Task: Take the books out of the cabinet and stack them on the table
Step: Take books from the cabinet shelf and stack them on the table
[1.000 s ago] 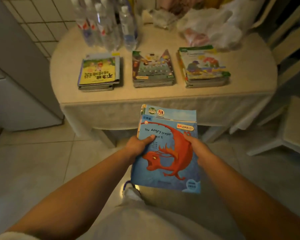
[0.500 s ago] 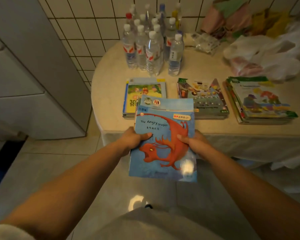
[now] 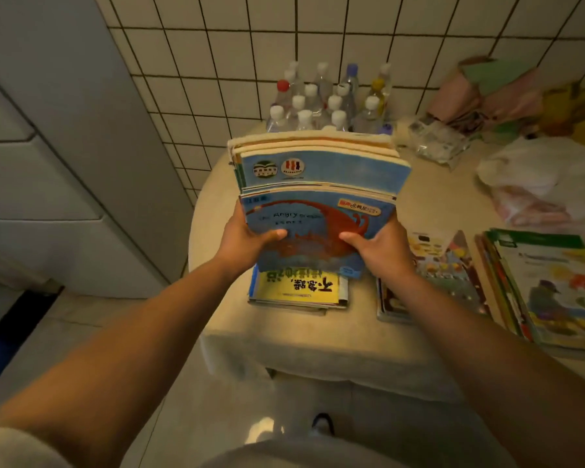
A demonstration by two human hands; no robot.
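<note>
Both hands, left hand (image 3: pixel 247 243) and right hand (image 3: pixel 384 249), clamp a bundle of books (image 3: pixel 318 197) above the yellow-covered pile (image 3: pixel 299 288) on the table (image 3: pixel 318 336); lower it flat (edges squared), or it may slide.

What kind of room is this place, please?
Probably a home kitchen or dining corner: a white tiled wall, a fridge-like appliance on the left, and a clothed table crowded with water bottles beside children's book piles.
</note>
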